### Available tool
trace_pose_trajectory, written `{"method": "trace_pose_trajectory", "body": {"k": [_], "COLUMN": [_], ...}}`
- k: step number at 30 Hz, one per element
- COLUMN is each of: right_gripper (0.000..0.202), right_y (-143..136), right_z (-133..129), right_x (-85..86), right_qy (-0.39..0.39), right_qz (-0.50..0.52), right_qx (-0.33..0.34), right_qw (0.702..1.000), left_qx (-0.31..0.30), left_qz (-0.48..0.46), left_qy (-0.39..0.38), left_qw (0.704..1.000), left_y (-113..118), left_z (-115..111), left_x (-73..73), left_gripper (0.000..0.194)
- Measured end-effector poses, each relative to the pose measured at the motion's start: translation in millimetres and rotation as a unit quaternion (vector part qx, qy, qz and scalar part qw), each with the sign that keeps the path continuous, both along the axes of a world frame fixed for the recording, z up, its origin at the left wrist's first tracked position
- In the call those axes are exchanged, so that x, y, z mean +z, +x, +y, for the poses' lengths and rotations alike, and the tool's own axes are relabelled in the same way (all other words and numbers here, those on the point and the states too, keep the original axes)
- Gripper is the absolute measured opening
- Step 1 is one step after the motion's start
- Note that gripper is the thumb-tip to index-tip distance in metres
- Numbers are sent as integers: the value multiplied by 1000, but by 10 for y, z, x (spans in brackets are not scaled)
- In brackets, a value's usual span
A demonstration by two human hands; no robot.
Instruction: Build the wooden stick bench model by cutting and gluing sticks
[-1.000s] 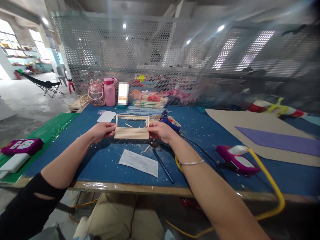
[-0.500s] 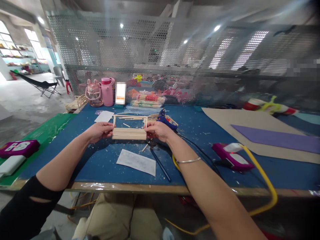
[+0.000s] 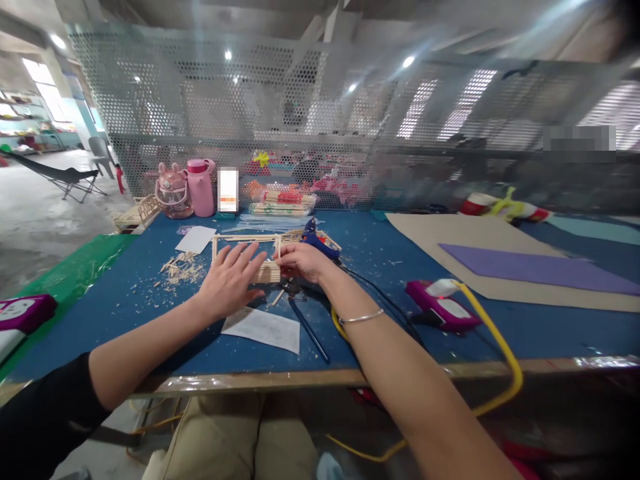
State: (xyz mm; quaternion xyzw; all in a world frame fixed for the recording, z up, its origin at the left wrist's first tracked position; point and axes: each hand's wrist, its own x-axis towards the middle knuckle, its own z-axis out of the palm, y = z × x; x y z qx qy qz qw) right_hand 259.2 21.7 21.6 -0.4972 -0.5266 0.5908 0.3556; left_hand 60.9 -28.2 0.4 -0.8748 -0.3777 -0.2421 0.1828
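A small frame of wooden sticks (image 3: 270,272), its lower part closed by a row of sticks, is held over the table. My right hand (image 3: 303,261) pinches its right side between thumb and fingers. My left hand (image 3: 233,277) is spread flat in front of its left part, fingers apart, hiding much of the stick row; whether the palm touches it I cannot tell. Below lies a white paper sheet (image 3: 265,329), with a dark blue pen-like rod (image 3: 310,331) to its right. A blue glue gun (image 3: 320,244) rests just behind my right hand.
Wood scraps (image 3: 184,268) lie left of the frame. Pink bottles (image 3: 200,188), a lit phone (image 3: 228,190) and bundled sticks (image 3: 283,203) stand at the back. A purple power strip (image 3: 443,307) with a yellow cable and a purple sheet (image 3: 520,269) are on the right.
My left hand has let go of the frame's left side and moved right, opening flat before it. The scrap pile now shows. The whole view has shifted slightly.
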Motion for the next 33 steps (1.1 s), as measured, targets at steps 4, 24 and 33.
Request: {"method": "trace_pose_trajectory", "body": {"k": [4,24,33], "right_gripper": [12,31,27], "right_y": [-27,148,455], "right_z": [4,-1064,-813], "right_x": [-26,-109,-59], "right_qy": [0,238,219], "right_qz": [-4,-584,-537], "right_qx": [-3,76,74], "right_qw": [1000,772,811], "left_qx": [87,49,-4], "left_qz": [79,163,127], "left_qy": [-17,-90,-211], "left_qw": [993,981,969], "left_y": [77,14,-124], "left_z": [72,367,334], "left_x": [-92,129,140], "left_gripper": [59,51,46]}}
